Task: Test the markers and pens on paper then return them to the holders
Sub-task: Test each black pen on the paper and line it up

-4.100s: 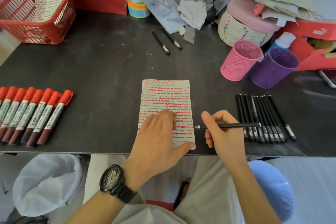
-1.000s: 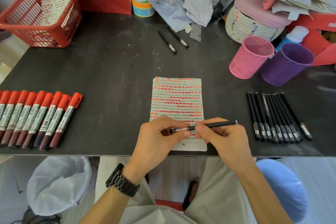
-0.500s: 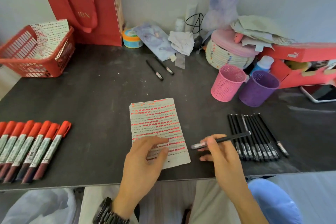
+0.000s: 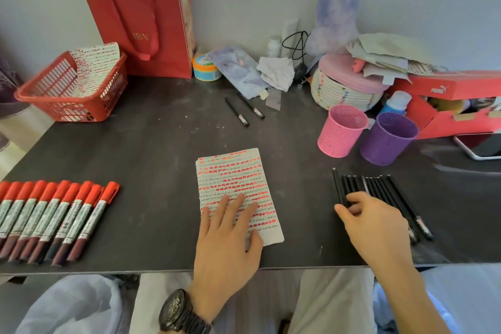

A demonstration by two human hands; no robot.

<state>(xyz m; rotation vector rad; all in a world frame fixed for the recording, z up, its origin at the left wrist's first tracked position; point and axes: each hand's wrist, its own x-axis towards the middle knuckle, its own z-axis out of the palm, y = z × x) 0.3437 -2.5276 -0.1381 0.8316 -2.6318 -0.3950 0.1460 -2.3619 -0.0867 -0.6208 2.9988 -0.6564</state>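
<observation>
My left hand [image 4: 227, 238] lies flat on the lower half of the paper [image 4: 233, 171], fingers straight and slightly spread, pressing the sheet to the table [image 4: 151, 149]; the paper is covered in rows of red and dark test strokes. My right hand [image 4: 376, 228] is over the near end of the row of black pens [image 4: 379, 187], thumb out to the side and fingers curled down onto the leftmost ones, and I cannot tell whether they are actually pinching a pen. Beyond that row stand the pink holder [image 4: 341, 131] and the purple holder [image 4: 387, 141], just beside each other. The red markers [image 4: 54, 211] lie capped in a neat line at my far left.
</observation>
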